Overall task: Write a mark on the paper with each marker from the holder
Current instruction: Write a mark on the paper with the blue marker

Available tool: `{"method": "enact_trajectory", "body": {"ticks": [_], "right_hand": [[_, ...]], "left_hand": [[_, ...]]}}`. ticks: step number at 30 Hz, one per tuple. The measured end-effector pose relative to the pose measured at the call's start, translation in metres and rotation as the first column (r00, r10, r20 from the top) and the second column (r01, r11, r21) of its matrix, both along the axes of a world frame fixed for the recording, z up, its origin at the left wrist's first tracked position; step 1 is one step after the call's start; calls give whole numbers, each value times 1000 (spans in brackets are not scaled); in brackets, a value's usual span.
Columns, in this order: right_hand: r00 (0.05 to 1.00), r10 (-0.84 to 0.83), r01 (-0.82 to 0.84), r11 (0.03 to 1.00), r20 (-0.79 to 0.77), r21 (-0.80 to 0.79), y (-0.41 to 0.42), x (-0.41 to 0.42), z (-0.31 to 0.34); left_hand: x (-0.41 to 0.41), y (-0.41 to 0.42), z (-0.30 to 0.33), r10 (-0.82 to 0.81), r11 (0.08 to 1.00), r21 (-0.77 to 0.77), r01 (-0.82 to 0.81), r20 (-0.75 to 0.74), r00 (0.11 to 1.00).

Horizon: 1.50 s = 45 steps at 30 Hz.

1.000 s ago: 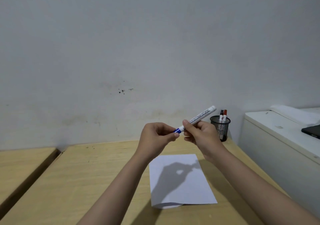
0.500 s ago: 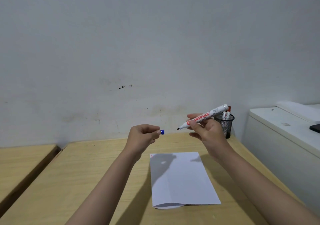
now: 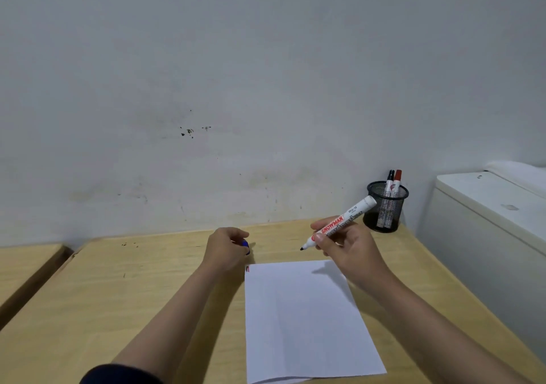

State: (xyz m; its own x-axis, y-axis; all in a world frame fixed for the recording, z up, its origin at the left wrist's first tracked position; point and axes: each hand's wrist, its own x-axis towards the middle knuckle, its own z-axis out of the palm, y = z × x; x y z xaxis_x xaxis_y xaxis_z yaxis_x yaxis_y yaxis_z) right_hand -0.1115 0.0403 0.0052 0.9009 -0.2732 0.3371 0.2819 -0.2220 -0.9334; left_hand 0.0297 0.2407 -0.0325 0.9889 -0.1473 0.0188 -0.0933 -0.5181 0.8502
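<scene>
My right hand [image 3: 348, 247] holds an uncapped white marker [image 3: 339, 224], its dark tip pointing down-left just above the far edge of the white paper [image 3: 304, 318]. My left hand [image 3: 227, 247] is closed on the marker's blue cap [image 3: 245, 247], left of the paper's far corner. A small red mark [image 3: 248, 269] sits at the paper's far-left corner. The black mesh holder [image 3: 387, 209] stands at the back right with a black-capped marker [image 3: 390, 180] and a red-capped marker [image 3: 397, 179] upright in it.
The paper lies on a light wooden desk [image 3: 118, 301] against a grey wall. A second desk [image 3: 23, 262] is at the left across a gap. A white cabinet [image 3: 484, 224] stands close to the right of the desk.
The cap came off the marker. My hands moved apart and lowered toward the desk, the left one carrying the cap, the right one bringing the marker tip down near the paper.
</scene>
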Motion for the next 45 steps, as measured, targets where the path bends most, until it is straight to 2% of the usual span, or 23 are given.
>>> {"method": "enact_trajectory", "body": {"ticks": [5, 8, 14, 19, 22, 26, 33, 45], "right_hand": [[999, 11, -9, 999, -39, 44, 0, 12, -14], [998, 26, -21, 996, -51, 89, 6, 17, -19], [998, 41, -30, 976, -50, 217, 29, 28, -21], [988, 64, -24, 963, -143, 269, 58, 49, -25], [968, 92, -24, 960, -232, 280, 76, 64, -30], [958, 10, 68, 963, -287, 262, 92, 75, -44], [956, -114, 161, 974, -270, 161, 94, 76, -61], [960, -98, 148, 973, -262, 180, 92, 79, -66]], "left_hand": [[8, -1, -15, -34, 999, 33, 33, 15, 999], [6, 4, -18, -56, 998, -41, 55, -27, 998], [-20, 29, -9, -67, 988, -143, 66, -1, 998], [-56, 39, -11, -181, 982, -42, 182, 30, 983], [-57, 43, -21, -239, 970, 75, 232, 110, 965], [-53, 46, -30, -287, 955, 127, 268, 160, 945], [-49, 49, -38, -358, 929, 193, 317, 242, 902], [-45, 53, -42, -442, 872, 379, 311, 335, 832]]}}
